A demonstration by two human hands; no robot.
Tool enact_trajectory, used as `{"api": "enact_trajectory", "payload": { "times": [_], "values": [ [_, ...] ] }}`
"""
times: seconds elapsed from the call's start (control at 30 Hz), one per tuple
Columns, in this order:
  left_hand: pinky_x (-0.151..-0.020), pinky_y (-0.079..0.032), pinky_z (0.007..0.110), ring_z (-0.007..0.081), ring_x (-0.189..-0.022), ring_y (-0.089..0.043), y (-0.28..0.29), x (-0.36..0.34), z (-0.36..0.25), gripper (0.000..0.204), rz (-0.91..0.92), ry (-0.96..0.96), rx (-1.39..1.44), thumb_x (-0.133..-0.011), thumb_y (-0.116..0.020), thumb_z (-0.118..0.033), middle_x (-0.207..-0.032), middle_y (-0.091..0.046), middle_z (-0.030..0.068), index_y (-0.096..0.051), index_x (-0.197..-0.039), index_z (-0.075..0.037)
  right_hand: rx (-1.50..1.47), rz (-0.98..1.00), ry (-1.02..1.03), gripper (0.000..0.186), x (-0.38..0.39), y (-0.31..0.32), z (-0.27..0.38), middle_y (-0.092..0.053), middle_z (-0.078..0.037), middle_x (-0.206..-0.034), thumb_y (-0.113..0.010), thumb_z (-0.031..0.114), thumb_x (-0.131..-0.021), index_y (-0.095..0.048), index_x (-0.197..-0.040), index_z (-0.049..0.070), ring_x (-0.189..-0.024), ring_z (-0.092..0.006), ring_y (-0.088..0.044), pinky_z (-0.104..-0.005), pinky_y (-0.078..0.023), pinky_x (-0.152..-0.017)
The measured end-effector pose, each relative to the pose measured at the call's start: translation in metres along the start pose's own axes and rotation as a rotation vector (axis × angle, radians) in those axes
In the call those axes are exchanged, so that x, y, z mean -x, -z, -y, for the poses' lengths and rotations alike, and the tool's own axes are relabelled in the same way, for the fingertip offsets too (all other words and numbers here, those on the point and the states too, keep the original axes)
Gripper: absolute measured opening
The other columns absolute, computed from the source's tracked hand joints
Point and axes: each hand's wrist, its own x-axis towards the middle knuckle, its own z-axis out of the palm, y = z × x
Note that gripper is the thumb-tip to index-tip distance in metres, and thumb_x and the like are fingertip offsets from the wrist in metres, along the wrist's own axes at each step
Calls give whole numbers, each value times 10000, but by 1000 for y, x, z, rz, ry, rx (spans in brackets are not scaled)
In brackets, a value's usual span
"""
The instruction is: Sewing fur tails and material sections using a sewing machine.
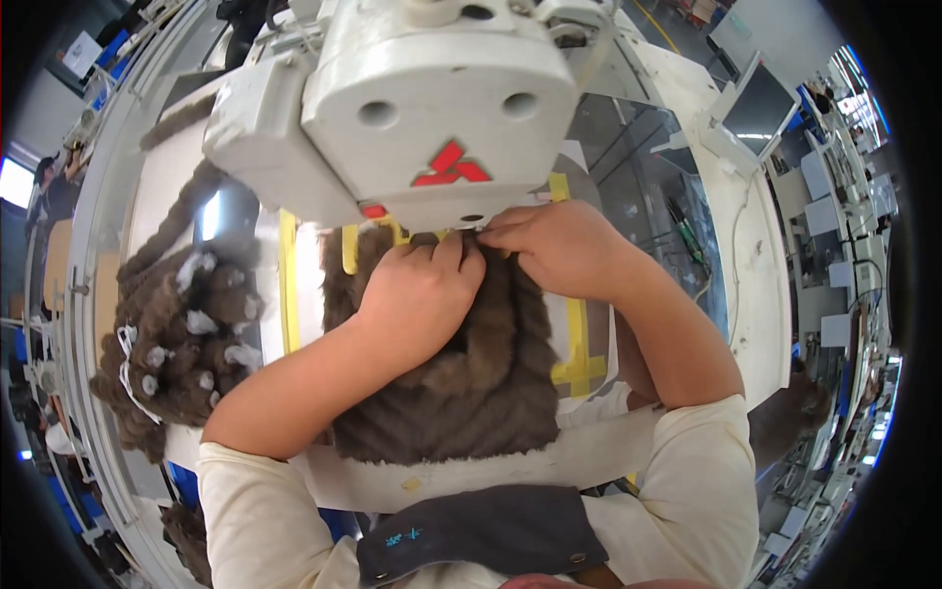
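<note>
A brown fur piece (446, 417) lies on the work surface, its far end under the head of a white sewing machine (432, 128). My left hand (422, 294) is closed, its bent fingers gripping the fur at the far edge, just below the machine head. Close on its right, my right hand (564, 247) pinches the same fur with thumb and fingers held together. The fingertips of both hands nearly meet there. Machine head and knuckles hide the needle area and the exact grip.
A heap of brown fur strips (182, 344) with whitish ends and a white tie lies at the left. Yellow tape (582, 368) marks the surface beside the fur. Green-handled tweezers (684, 231) rest on the glossy panel at right. A monitor (760, 108) stands beyond it.
</note>
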Motion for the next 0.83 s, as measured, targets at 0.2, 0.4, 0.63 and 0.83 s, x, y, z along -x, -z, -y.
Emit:
{"api": "enact_trajectory", "payload": {
  "times": [0.2,0.4,0.63,0.83],
  "values": [
    [-739,-531,330,179,-769,-666,20,14,-10,440,35,-68,59,-796,-629,-147,-1255,-695,132,-669,-1221,-39,0,1,-46,433,-4,3,7,-751,-122,-1157,-568,4,-796,-762,-1175,85,-1059,-347,-698,-432,-559,-936],
    [-643,-495,313,174,-682,-661,12,22,-16,411,47,-53,68,-779,-666,-181,-1212,-723,171,-665,-1152,-9,10,54,-113,382,-5,6,11,-753,-87,-1177,-555,36,-839,-776,-1143,105,-1062,-332,-700,-429,-565,-926],
    [-637,-501,315,175,-658,-657,7,25,-25,465,35,6,92,-780,-646,-172,-1220,-699,200,-642,-1201,24,15,47,-123,429,-8,7,13,-756,-151,-1102,-555,7,-808,-774,-1166,100,-1007,-366,-700,-454,-568,-885],
    [-660,-517,334,189,-681,-678,4,22,-28,493,126,20,64,-793,-649,-169,-1253,-687,215,-626,-1245,25,8,98,-196,479,-10,10,10,-762,-153,-1072,-566,6,-801,-770,-1220,116,-1007,-371,-700,-422,-563,-908]
  ]
}}
